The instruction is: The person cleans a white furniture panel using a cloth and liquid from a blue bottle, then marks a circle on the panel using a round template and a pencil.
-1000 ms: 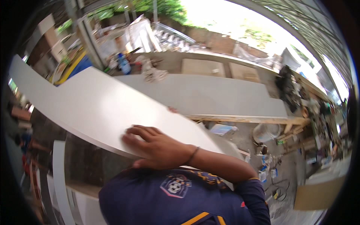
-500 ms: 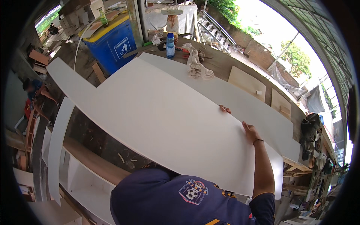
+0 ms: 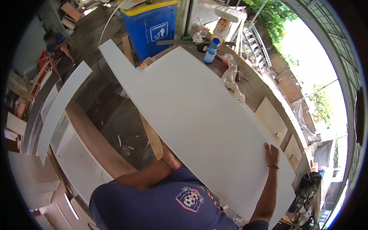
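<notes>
A large white panel (image 3: 199,111) lies at a slant in front of me. From its far left corner a narrow white strip (image 3: 115,61) juts out. At the panel's far right edge my right hand (image 3: 271,155) grips it, thumb on the upper face and fingers at the edge. Bent across my body, the left arm brings my left hand (image 3: 172,158) to the near edge. The fingers of that hand are hidden by the panel. Beside it, a light wooden piece (image 3: 150,134) slants down from beneath the near edge.
A workbench (image 3: 255,92) beyond the panel bears a blue-capped bottle (image 3: 211,51), a rag (image 3: 230,78) and pale boards (image 3: 271,117). Behind stands a blue bin (image 3: 149,28). At left are a curved white strip (image 3: 63,109), a white cabinet frame (image 3: 76,157) and a seated person (image 3: 57,46).
The panel has turned and shifted right, covering most of the second white panel beyond it. My left hand has gone from the far edge to the near edge; my right hand is farther right.
</notes>
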A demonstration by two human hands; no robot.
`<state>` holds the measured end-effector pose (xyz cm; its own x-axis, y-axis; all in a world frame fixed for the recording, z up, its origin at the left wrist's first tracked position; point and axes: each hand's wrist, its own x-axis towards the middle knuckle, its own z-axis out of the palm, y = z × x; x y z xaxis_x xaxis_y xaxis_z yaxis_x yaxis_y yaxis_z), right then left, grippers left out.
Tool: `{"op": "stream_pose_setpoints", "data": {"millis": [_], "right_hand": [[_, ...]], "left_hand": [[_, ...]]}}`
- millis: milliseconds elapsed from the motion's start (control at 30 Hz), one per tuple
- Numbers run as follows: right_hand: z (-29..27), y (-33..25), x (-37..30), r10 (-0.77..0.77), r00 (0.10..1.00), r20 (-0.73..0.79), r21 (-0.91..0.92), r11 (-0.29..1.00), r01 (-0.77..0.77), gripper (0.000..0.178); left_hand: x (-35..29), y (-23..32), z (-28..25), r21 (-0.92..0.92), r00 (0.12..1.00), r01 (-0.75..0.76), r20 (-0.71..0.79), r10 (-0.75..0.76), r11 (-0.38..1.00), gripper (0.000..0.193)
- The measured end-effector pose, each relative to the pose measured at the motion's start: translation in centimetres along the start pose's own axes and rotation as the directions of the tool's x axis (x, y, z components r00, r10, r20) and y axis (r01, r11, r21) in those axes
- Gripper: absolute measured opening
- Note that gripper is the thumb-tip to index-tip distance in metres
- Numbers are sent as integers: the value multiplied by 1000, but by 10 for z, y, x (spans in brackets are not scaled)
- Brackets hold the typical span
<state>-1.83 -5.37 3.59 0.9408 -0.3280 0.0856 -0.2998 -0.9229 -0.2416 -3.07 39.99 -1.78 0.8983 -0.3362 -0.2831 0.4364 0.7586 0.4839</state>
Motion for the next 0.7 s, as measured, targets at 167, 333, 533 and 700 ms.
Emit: {"op": "stream_pose_setpoints", "data": {"millis": [167, 333, 533, 700], "right_hand": [[45, -2, 50, -27, 998, 65, -10, 1000, 27, 66], [78, 5, 80, 15, 964, 265, -96, 995, 10, 68], [116, 29, 98, 10, 944, 331, -95, 995, 23, 72], [107, 14, 113, 73, 857, 509, -45, 997, -58, 68]], "left_hand": [[44, -5, -7, -411, 947, -82, -316, -58, 908, 62], [81, -18, -26, -359, 882, -98, -464, -87, 928, 61], [107, -25, -41, -317, 841, -122, -536, -72, 940, 63], [114, -38, -44, -249, 851, -136, -525, -15, 959, 74]]}}
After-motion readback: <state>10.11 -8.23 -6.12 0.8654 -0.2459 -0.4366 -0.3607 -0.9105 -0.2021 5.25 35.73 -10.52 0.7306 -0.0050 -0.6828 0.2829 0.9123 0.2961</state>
